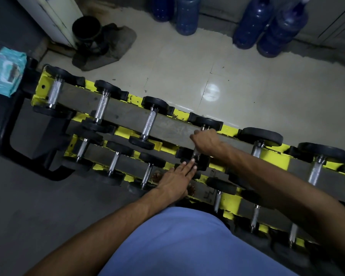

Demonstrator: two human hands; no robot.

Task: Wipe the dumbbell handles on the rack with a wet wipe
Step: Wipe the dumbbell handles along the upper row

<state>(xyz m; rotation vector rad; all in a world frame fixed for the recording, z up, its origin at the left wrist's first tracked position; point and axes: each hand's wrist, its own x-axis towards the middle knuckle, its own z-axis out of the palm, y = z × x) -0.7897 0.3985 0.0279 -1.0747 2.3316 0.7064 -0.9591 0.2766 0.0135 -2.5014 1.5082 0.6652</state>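
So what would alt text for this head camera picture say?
Seen from above, a person's right hand grips a dumbbell handle on a yellow rack, while the left hand lies with straight fingers at the dumbbell's near end. A teal wipes pack sits far left.
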